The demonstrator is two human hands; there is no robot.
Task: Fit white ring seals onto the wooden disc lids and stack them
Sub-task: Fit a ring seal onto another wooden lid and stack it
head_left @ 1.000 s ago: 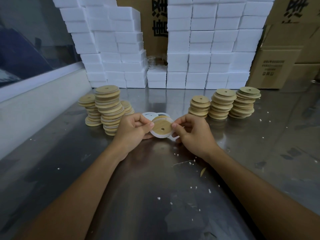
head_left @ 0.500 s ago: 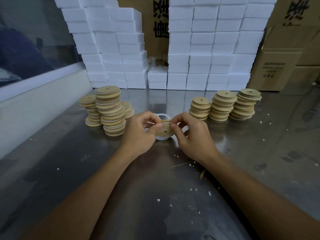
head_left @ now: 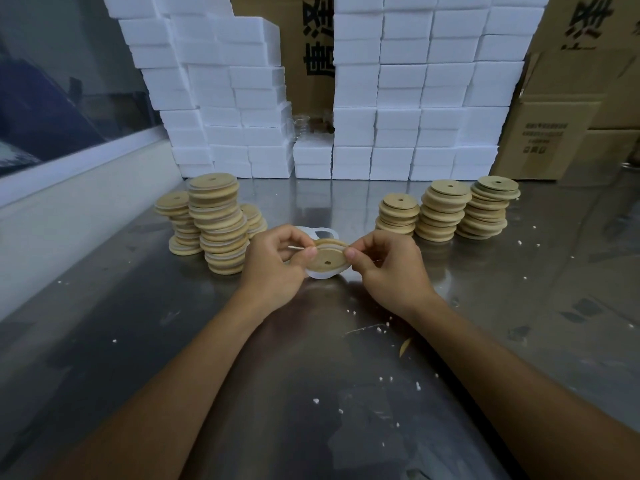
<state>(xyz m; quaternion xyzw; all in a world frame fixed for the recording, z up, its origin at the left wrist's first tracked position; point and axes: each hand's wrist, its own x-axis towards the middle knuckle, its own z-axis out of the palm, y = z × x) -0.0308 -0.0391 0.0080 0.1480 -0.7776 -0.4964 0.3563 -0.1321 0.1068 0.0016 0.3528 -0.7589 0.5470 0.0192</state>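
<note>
- Head view: wooden disc lid (head_left: 327, 258) with small centre hole, held up just above steel table (head_left: 311, 393), mid-frame, flat face tilted toward camera.
- Left hand (head_left: 275, 268) curled closed, thumb and fingertips pinching lid's left edge.
- Right hand (head_left: 389, 268) curled closed, thumb and forefinger pinching lid's right edge.
- White ring seal (head_left: 322, 273) showing around lid's lower rim, stretched between both hands; whether fully seated cannot be told.
- Loose white ring seals (head_left: 320, 233) lying on table just behind the held lid, partly hidden by hands.
- Left of hands: tall leaning stack of lids (head_left: 218, 226), white edges showing between discs; shorter stack (head_left: 176, 223) further left, another low stack (head_left: 254, 218) behind, mostly hidden.
- Right of hands: three stacks of bare wooden lids (head_left: 446, 211) side by side, rising in height toward the right, well apart from hands.
- Back of table: wall of white foam boxes (head_left: 415, 98), gap in middle; clear glass items (head_left: 311, 128) in the gap, blurred.
- Cardboard cartons (head_left: 554, 126) with printed text at right and behind the foam.
- White crumbs (head_left: 315, 400) and a wood sliver (head_left: 403, 348) scattered on table near forearms.
</note>
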